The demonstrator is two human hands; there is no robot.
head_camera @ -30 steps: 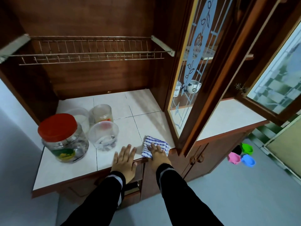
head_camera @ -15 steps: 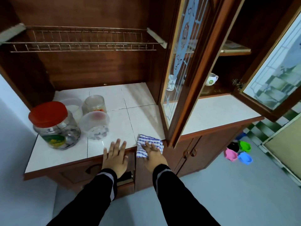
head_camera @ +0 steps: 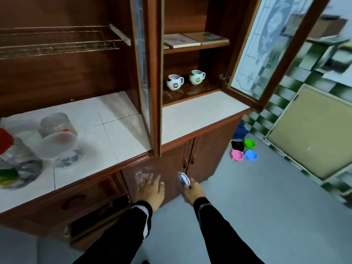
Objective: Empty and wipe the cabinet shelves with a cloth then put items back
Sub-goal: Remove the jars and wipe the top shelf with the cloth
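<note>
The wooden cabinet [head_camera: 80, 77] filled the head view. Its white tiled tabletop [head_camera: 114, 119] ran under a wire rack [head_camera: 57, 42] in the left bay, and a grey floor [head_camera: 247, 206] lay below, where a few coloured bowls [head_camera: 243, 151] sat near the wall. A group of jars [head_camera: 57, 126] stood at the left end of the tabletop, blurred by motion. A second earlier both hands had been at the front edge of that tabletop, the right one pressing the cloth flat on the tile. Now both had dropped clear of it and hung in front of the lower doors [head_camera: 190, 149]. The left hand [head_camera: 150, 189] was spread and smeared with motion, apparently holding nothing. The right hand [head_camera: 192, 193] gripped the checked cloth [head_camera: 183, 179], bunched up and sticking out above its fingers. The view had also swung to the right, past the glass door [head_camera: 142, 63], and opened onto the right bay. There, two white mugs [head_camera: 174, 82] stood side by side on the lower shelf [head_camera: 190, 92], and flat books [head_camera: 181, 40] lay on the upper shelf [head_camera: 196, 48]. This suggested that the wipe of the left tabletop was over and the right bay was next. Its shelves were still loaded, so the mugs and books would probably have to come out before the cloth could reach the wood.
</note>
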